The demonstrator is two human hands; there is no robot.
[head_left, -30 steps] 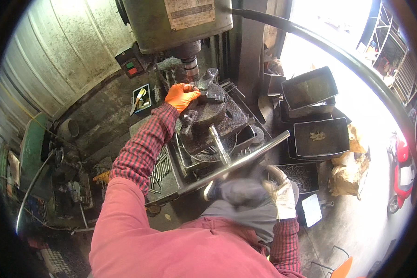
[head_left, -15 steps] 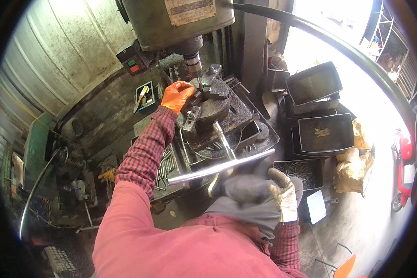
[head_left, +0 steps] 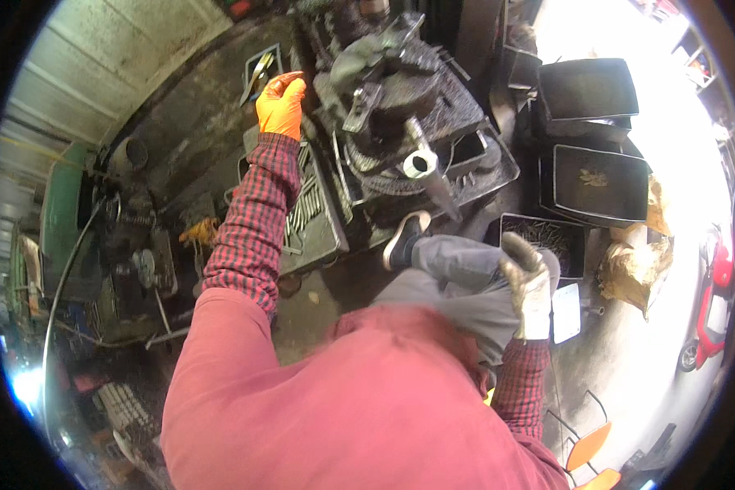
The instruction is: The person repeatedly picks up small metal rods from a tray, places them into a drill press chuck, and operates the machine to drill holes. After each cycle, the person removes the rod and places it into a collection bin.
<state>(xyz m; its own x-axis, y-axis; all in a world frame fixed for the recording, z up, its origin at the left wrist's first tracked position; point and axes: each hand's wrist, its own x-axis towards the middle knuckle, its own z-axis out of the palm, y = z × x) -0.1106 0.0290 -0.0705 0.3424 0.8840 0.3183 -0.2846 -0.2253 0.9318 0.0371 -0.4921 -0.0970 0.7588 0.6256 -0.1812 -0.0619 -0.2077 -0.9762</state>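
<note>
My left hand (head_left: pixel 281 104), in an orange glove, is at the left of the drill press table with its fingers curled together. Whatever they hold, if anything, is hidden. Just beyond it lies a small box (head_left: pixel 263 69) with a yellow-handled tool in it. Below the hand, a metal tray (head_left: pixel 322 237) holds several metal pins (head_left: pixel 306 200). My right hand (head_left: pixel 528 290), in a pale, stained work glove, hovers by my right knee, fingers apart and nothing visible in them. Between the hands, a metal handle (head_left: pixel 420 164) points up from the greasy clamping fixture (head_left: pixel 388 102).
Dark metal bins (head_left: pixel 600 184) are stacked at the right, above a bin of metal parts (head_left: pixel 543 233). A crumpled brown sack (head_left: pixel 637 269) and a white panel (head_left: pixel 565 313) are nearby. Green machinery (head_left: pixel 65 220) stands at the far left.
My left hand has drawn back leftward from the drill bit and fixture toward the pin tray. The long handle bar has swung from crosswise to nearly end-on. My view has tipped lower.
</note>
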